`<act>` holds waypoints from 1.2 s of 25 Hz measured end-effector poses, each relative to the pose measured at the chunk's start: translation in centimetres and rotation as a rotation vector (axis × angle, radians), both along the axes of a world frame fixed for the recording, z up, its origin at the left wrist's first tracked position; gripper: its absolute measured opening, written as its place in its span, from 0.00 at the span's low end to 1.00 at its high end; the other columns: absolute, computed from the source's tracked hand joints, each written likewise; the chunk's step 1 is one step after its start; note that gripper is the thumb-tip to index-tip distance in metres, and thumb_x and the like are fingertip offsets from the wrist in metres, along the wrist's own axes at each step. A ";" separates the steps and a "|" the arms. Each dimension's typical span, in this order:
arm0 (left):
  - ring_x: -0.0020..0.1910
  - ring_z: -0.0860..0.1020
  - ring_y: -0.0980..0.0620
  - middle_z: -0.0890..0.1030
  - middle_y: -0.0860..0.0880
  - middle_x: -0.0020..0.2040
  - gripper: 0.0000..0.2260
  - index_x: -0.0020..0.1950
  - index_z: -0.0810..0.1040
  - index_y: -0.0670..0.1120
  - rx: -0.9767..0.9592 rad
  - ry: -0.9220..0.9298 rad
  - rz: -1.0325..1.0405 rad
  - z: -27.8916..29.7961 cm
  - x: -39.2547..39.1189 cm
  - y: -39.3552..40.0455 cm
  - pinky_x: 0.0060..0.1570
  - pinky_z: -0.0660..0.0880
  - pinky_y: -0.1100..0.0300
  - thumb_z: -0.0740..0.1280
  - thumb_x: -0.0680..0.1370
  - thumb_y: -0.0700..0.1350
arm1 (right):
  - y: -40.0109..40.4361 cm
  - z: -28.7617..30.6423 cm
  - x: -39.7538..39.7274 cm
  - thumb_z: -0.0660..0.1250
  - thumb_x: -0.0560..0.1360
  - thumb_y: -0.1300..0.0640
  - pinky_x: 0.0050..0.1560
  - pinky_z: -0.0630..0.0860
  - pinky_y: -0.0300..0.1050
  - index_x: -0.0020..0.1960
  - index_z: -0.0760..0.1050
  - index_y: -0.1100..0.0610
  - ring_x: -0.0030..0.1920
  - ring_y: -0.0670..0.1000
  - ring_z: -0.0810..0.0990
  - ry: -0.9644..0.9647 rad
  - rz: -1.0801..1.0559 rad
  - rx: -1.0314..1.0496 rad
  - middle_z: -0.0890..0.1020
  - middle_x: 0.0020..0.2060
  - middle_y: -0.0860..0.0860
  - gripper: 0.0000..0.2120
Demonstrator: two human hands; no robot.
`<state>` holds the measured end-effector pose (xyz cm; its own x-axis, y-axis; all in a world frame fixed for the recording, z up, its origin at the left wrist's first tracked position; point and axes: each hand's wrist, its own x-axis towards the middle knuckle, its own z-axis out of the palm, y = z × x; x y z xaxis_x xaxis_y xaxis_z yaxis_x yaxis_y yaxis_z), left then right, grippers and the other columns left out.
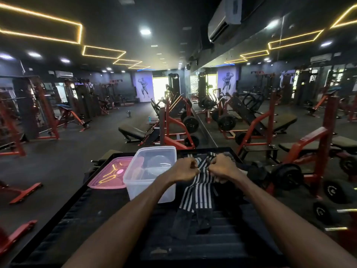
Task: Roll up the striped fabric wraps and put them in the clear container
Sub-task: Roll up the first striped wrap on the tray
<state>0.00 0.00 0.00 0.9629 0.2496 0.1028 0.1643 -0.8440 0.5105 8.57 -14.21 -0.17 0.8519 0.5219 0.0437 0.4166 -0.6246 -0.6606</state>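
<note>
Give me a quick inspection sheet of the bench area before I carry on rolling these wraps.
Surface: black ribbed platform, dark and uncluttered near the camera.
Job's things: black-and-white striped fabric wraps lie stretched toward the camera, black ends nearest; clear plastic container stands open to their left, apparently with no wraps inside.
Clutter: pink translucent lid lies flat left of the container.
Grippers: left hand and right hand both pinch the far end of the wraps, fingers curled.
Cables: nothing seen.
Surroundings: gym floor with red-framed weight benches, black plate weights at right, and a wall mirror.
</note>
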 end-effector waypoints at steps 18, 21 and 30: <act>0.57 0.78 0.47 0.78 0.48 0.55 0.18 0.60 0.74 0.45 -0.319 -0.119 0.439 -4.2 2.1 -1.7 0.52 0.72 0.62 0.70 0.71 0.40 | 0.2 -5.2 1.2 0.66 0.75 0.66 0.40 0.85 0.56 0.47 0.80 0.63 0.38 0.52 0.82 0.328 0.118 0.313 0.84 0.44 0.60 0.04; 0.51 0.77 0.52 0.77 0.52 0.49 0.17 0.58 0.75 0.45 -0.346 -0.296 0.386 -2.2 1.0 -2.3 0.47 0.70 0.66 0.69 0.71 0.37 | 0.1 -5.0 1.1 0.62 0.77 0.62 0.42 0.84 0.61 0.43 0.79 0.62 0.32 0.54 0.80 0.459 0.006 0.452 0.82 0.38 0.60 0.09; 0.40 0.77 0.51 0.79 0.49 0.41 0.15 0.56 0.77 0.45 -0.483 -0.208 0.279 0.0 -2.8 -1.7 0.39 0.73 0.60 0.70 0.71 0.37 | 2.3 -4.3 0.8 0.70 0.75 0.46 0.48 0.81 0.53 0.53 0.80 0.59 0.41 0.55 0.82 1.037 0.033 0.806 0.83 0.44 0.57 0.17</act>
